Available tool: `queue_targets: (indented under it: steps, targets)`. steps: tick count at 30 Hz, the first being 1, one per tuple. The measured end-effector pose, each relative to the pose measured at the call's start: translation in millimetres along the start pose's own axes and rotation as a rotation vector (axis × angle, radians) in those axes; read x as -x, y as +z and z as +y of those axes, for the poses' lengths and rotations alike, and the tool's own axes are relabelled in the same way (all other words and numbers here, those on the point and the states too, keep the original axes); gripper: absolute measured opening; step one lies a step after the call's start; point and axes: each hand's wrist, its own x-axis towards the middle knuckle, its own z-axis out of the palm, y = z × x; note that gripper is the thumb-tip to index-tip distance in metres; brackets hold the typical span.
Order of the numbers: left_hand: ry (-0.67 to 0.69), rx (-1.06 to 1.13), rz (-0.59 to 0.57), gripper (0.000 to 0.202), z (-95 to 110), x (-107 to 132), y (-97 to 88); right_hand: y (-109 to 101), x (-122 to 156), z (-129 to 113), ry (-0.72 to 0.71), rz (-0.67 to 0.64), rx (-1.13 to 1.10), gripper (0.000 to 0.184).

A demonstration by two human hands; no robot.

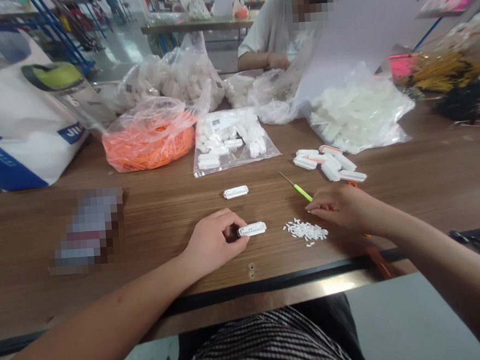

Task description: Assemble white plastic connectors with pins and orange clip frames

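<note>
My left hand (212,241) pinches a white plastic connector housing (252,229) by its left end, above the wooden table. My right hand (343,208) rests low on the table, its fingers over the end of a green-handled needle pick (300,188). The pick's thin metal tip points up and to the left. Just below those fingertips lies a small heap of tiny white plastic pieces (305,231). A second white connector housing (236,192) lies alone between my hands, farther from me. A loose pile of similar housings (327,163) sits beyond my right hand.
The brown wood table (156,219) carries a bag of orange parts (149,140), a bag of white housings (231,142) and a large bag of white parts (359,117). A blurred packet (88,229) lies at left. A seated co-worker (270,30) works across the table.
</note>
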Motion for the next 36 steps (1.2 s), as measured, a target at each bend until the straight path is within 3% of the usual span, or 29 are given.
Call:
queue_targets:
  steps: [11,16,20,24,28,36]
  targets:
    - [-0.012,0.008,0.004,0.007,2,0,-0.1,-3,-4,-12,0.117,-0.066,0.186,0.011]
    - [-0.024,0.006,0.002,0.007,1,0,0.7,-4,0,-22,0.134,0.040,-0.023,0.010]
    - [-0.022,0.006,0.003,0.007,2,0,0.7,3,-3,-55,0.050,0.101,-0.341,0.012]
    - [-0.017,-0.004,0.005,0.007,2,-1,0.6,18,-16,-82,-0.067,0.037,-0.440,0.010]
    - [-0.017,0.001,0.001,0.007,3,-1,0.7,30,-28,-84,-0.154,0.037,-0.381,0.009]
    - [-0.019,-0.002,0.000,0.005,4,0,0.9,32,-31,-83,-0.172,0.024,-0.368,0.012]
